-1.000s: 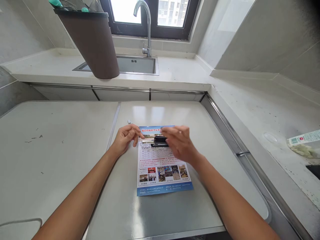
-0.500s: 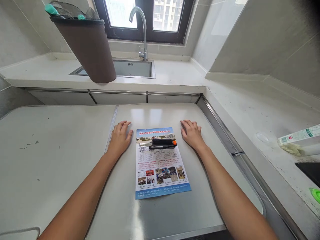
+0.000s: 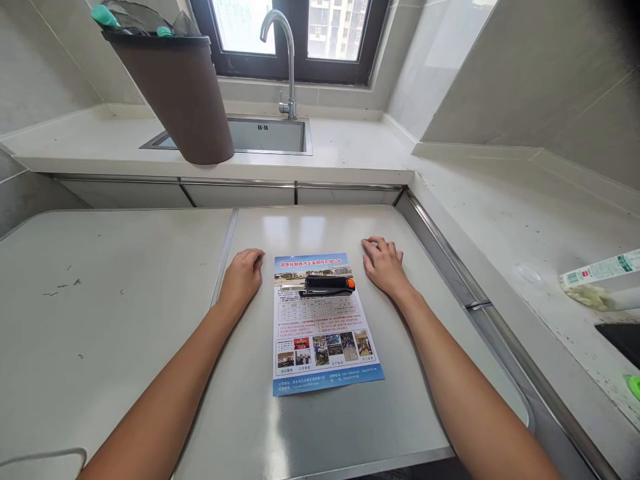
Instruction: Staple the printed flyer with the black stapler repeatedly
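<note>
A colourful printed flyer (image 3: 323, 333) lies flat on the white worktop (image 3: 150, 293) in front of me. A black stapler with an orange end (image 3: 327, 285) rests across the flyer's upper part. My left hand (image 3: 241, 277) lies palm down on the worktop just left of the flyer, fingers curled loosely, holding nothing. My right hand (image 3: 384, 265) rests palm down just right of the flyer, fingers stretched out and empty. Neither hand touches the stapler.
A brown bin (image 3: 180, 87) with items in it stands on the back counter beside a steel sink (image 3: 260, 135) and tap (image 3: 285, 60). A metal rail (image 3: 450, 267) edges the worktop on the right. A white packet (image 3: 600, 280) lies on the right counter.
A second ago both hands were at the stapler on the flyer. They have let it go and moved apart to rest on the worktop either side; the left fingers have since curled slightly.
</note>
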A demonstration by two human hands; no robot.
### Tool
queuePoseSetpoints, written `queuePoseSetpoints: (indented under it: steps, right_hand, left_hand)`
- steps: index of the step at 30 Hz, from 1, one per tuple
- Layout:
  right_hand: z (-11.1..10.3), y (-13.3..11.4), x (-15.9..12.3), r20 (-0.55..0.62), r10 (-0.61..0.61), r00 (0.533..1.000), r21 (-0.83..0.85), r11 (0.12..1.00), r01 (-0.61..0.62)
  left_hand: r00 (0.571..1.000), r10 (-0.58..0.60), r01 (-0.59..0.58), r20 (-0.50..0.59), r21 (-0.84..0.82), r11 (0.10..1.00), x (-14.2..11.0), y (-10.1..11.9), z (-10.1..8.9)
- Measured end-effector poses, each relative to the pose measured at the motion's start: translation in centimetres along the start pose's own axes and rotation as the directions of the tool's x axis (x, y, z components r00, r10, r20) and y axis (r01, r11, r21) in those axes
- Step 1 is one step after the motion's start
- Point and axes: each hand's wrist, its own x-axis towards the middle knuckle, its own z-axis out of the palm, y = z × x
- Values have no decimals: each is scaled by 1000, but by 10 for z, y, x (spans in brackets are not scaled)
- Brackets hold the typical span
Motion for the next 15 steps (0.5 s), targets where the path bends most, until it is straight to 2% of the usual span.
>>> queuePoseSetpoints:
  steps: [4,8,15]
  right_hand:
    - [-1,-1,1,-55,8,998,29,1000,-7]
    - [0,-2,2,-67,25,997,59,998,-21]
    - [4,0,2,-75,27,997,85,996,-21]
  left_hand:
    - [1000,6,-5,-31,12,1000,0,3,-5]
    - [998,-36,38,-53,26,999,-1,7,-8]
    - [996,-32,27,-82,-62,998,-1,12,-10]
